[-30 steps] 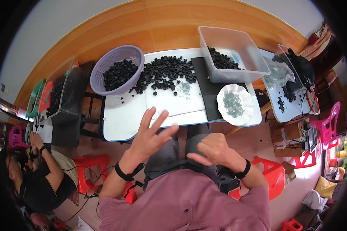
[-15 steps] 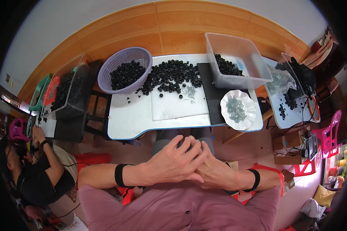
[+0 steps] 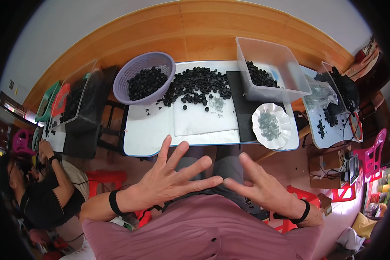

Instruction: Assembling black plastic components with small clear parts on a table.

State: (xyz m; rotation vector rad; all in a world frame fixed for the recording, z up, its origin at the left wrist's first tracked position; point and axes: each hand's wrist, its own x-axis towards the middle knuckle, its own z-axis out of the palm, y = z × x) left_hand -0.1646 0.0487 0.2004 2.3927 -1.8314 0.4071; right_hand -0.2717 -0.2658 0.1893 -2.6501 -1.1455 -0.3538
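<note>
both hands, left hand point(image 3: 171, 180) and right hand point(image 3: 260, 188), are spread wide and hold nothing. the black caps point(image 3: 197, 84) lie higher up on the desk point(image 3: 151, 134), nearer the left hand.

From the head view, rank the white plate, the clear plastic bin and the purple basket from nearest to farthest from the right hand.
1. White plate, just beyond the right hand, on the table's right end.
2. Clear plastic bin, behind the plate.
3. Purple basket, far left of the table.
</note>
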